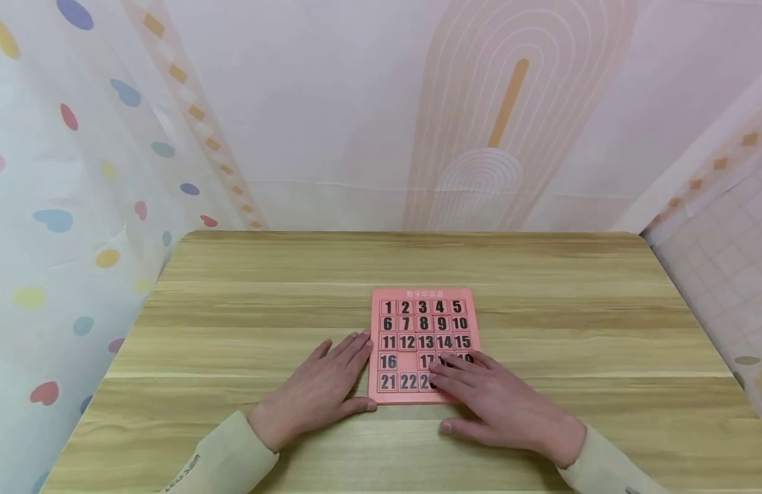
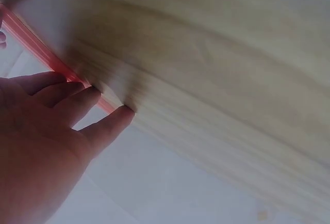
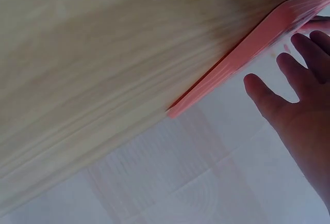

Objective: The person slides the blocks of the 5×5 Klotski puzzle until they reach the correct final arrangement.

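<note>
A pink number sliding puzzle [image 1: 390, 293] lies flat on the table, its black-numbered tiles set in rows. Between tile 16 [image 1: 388, 361] and tile 17 [image 1: 426, 361] is a gap with no tile. My left hand [image 1: 322, 387] rests at the puzzle's left side, fingers extended; in the left wrist view its fingertips [image 2: 126, 113] meet the board's edge [image 2: 41, 51]. Over the lower right tiles spreads my right hand [image 1: 501, 405], hiding several numbers. The right wrist view shows its fingers [image 3: 258, 87] loosely extended beside the board [image 3: 232, 64]; contact is unclear.
The wood-grain table [image 1: 263, 309] extends around the puzzle on all sides. A patterned cloth backdrop [image 1: 331, 103] rises behind its far edge, and a dotted one [image 1: 78, 274] stands along the left.
</note>
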`<state>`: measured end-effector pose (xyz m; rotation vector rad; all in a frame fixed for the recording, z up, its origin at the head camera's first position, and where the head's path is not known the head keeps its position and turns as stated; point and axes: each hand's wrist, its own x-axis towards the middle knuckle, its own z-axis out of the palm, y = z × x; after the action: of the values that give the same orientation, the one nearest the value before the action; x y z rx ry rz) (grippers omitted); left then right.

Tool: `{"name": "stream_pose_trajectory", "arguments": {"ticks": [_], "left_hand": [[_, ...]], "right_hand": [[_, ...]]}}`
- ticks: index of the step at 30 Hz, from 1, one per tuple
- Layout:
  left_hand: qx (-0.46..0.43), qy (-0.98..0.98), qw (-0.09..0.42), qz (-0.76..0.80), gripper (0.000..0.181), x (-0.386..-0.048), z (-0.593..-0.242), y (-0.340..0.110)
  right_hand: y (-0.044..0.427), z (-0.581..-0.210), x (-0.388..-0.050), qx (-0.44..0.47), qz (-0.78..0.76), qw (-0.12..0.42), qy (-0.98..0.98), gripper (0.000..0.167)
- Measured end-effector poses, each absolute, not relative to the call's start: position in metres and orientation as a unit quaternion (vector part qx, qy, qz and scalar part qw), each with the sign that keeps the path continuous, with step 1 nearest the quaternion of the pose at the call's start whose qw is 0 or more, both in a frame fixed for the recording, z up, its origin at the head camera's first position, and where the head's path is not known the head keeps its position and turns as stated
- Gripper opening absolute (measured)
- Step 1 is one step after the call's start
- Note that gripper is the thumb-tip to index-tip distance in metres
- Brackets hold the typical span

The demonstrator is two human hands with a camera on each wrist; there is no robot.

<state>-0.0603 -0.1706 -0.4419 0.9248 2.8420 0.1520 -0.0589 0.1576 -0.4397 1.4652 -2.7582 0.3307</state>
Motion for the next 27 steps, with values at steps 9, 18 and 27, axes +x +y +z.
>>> {"name": "stream_pose_trajectory", "arguments": {"ticks": [9, 18, 27], "left_hand": [[0.306, 0.948, 0.074, 0.052, 0.096, -0.060, -0.442, -0.170], [0.306, 0.947, 0.077, 0.060, 0.095, -0.060, -0.441, -0.169], [0.307, 0.946, 0.078, 0.069, 0.094, -0.060, -0.441, -0.169]], "right_hand": [[0.150, -0.438, -0.060, 0.454, 0.101, -0.030, -0.885, 0.072], [0.144, -0.436, -0.062, 0.457, 0.099, -0.040, -0.883, 0.071], [0.139, -0.435, -0.063, 0.461, 0.096, -0.046, -0.881, 0.074]]}}
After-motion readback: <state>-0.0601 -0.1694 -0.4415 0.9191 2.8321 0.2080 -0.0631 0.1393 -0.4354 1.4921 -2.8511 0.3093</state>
